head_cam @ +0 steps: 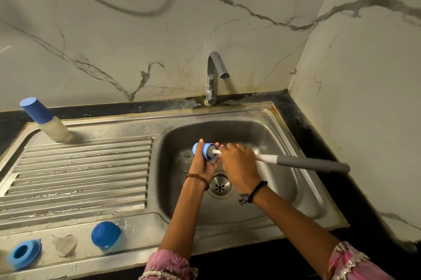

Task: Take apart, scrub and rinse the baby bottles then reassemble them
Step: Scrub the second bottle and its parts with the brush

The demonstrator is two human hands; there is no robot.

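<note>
Over the steel sink basin [262, 133], the left hand [205, 165] grips a small light-blue plastic bottle cap [201, 149] lying sideways, mouth toward the right hand [239, 161]. That hand clasps a white-and-grey long-handled bottle brush [303, 162], its bristles inside the cap, its handle running toward the basin's right edge.

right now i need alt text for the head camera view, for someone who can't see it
Over a steel sink, a person's left hand holds a small blue cap while the right hand works a bottle brush into it. A capped bottle stands on the drainboard, with loose blue parts along the front edge; the tap looks off.
</note>
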